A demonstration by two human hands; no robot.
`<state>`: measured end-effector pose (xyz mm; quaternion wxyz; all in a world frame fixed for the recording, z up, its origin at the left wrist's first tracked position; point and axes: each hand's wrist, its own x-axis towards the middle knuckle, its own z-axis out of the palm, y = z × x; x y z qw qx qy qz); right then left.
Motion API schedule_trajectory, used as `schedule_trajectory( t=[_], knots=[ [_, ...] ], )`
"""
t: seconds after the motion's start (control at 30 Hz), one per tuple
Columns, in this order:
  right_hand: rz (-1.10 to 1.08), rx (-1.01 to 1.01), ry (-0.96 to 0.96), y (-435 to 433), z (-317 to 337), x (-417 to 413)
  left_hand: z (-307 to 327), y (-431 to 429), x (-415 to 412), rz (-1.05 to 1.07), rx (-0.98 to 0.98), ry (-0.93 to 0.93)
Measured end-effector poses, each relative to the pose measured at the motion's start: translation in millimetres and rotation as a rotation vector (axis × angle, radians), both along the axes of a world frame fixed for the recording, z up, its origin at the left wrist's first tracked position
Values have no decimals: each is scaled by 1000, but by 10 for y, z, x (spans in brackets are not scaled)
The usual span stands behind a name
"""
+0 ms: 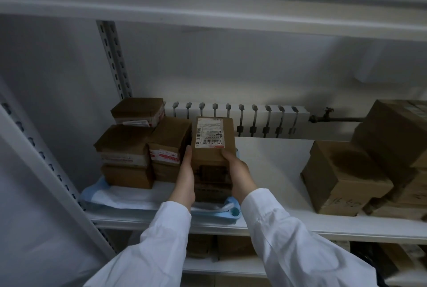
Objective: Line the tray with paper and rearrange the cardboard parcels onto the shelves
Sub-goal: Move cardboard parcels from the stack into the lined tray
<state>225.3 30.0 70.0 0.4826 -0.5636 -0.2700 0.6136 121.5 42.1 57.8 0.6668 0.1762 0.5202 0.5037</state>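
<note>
Head view: left hand [184,180] presses flat and right hand [240,171] grips the stack [212,180] on the tray [234,212]. An uneven squeeze could topple the top parcel [216,155].

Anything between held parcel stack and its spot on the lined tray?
Nothing visible. The parcel stack, held between left hand and right hand, is over the right end of the tray. The neighbouring parcels stand close on its left, with only the left hand between.

White radiator [238,120] at back wall [254,74]; dark pipe [342,119] w/ valve [328,112] running right.
</note>
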Motion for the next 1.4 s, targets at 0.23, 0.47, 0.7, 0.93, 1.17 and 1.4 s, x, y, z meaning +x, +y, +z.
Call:
schedule_trajectory(
  t=[0.23, 0.47, 0.7, 0.93, 1.17, 1.4],
  knots=[
    [38, -16, -77, 5, 202, 146, -130, 86, 49, 203, -9, 108],
    [-3, 22, -146, -61, 364, 647, 294, -190, 292, 429, 80, 735],
    [-124, 170, -177, -193, 433, 1214, 516, -314, 918, 445, 522, 841],
    [-258, 335, -521, -502, 371, 1842, 564, -404, 1809, 53, 586, 612],
    [-499, 66, -864, -665, 244, 2601, 384, -461, 2540, -448, 276, 556],
    [-452, -68, -633, -706, 27, 2993, 209, -564, 2915, -569, 22, 320]
  ],
)
